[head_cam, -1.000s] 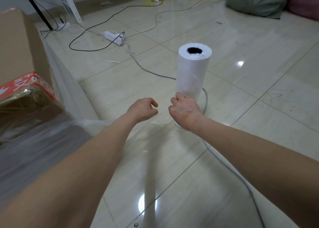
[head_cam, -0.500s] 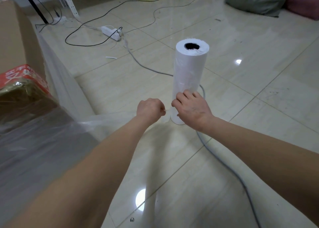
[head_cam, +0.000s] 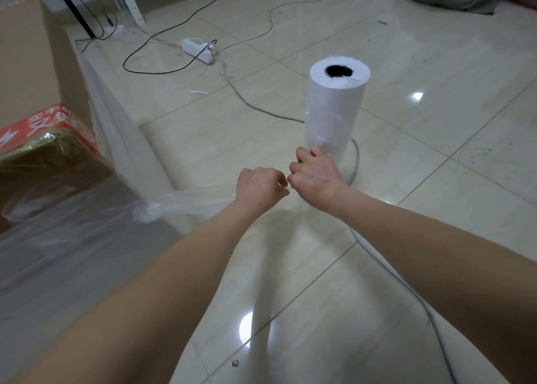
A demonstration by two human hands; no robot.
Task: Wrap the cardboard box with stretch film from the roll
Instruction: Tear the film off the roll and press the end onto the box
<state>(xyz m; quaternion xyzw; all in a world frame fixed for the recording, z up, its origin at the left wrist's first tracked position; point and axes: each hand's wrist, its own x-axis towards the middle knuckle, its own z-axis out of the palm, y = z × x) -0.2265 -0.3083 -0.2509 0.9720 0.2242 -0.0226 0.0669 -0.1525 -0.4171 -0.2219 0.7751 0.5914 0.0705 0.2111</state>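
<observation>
The cardboard box [head_cam: 35,72] sits on the floor [head_cam: 436,165] at our left, its near faces under clear stretch film [head_cam: 189,200]; from its corner the film runs out in a gathered strand to our hands, just in front of the roll [head_cam: 334,113], which stands upright on the tiles, well apart from the box. Our left hand [head_cam: 260,187] curls its fingers and pinches the strand's end; our right hand [head_cam: 318,177], close beside it, pinches the film too, its fingertips against the roll's lower side. A grey cable [head_cam: 356,162] loops round the roll's foot; a white power strip [head_cam: 199,51] lies farther off.
</observation>
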